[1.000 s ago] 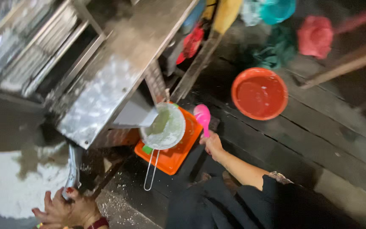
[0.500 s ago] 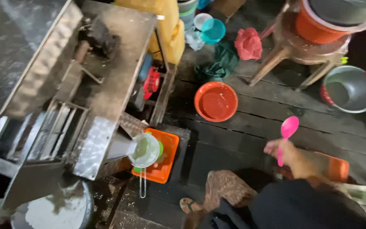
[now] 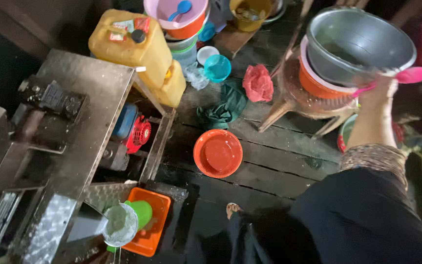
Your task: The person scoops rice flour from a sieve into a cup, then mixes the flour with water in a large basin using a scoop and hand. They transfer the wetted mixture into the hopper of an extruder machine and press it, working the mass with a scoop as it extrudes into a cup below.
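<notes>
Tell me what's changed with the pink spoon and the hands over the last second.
The right hand lifted the pink spoon away from the sieve over the orange tub and carried it up to the big metal bowl on the stool. It kept hold of it throughout. The left hand has dropped out of view. The sieve, orange tub and red basin stayed put.

- orange bowl [image 3: 218, 153] on the plank floor
- yellow jerrycan [image 3: 130, 45] beside the metal machine [image 3: 69, 132]
- red cloth [image 3: 258, 82]
- teal cup [image 3: 217, 68]
- orange tub [image 3: 148, 230] under a strainer [image 3: 120, 225]
</notes>
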